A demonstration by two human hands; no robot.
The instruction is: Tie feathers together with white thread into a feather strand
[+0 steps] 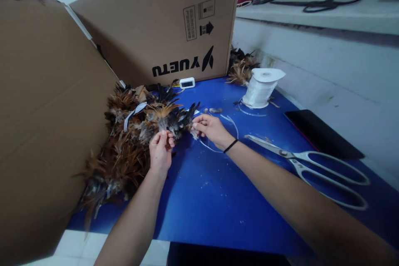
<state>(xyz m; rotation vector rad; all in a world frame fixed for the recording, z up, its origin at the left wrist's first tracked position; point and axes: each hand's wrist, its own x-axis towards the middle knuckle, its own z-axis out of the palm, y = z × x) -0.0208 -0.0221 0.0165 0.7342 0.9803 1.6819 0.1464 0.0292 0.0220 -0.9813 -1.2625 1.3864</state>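
Note:
My left hand (161,147) is closed in a pinch at the base of a brown and grey feather tuft (161,116). To its right, my right hand (210,129) pinches at the end of a small dark and pale feather bunch (187,118). The fingers hide exactly where each bunch is gripped. Beside my left hand a large heap of brown and black feathers (127,153) lies against the cardboard, with a pale ribbon (134,114) across it. Thin clear strands (231,122) lie loose by my right hand.
Large scissors (289,154) lie partly open by my right forearm. A white spool (262,87) and a black flat slab (321,133) are along the wall. Cardboard panels (149,20) stand left and behind, with a small white display (187,83) in front. Black scissors (330,4) rest on the ledge.

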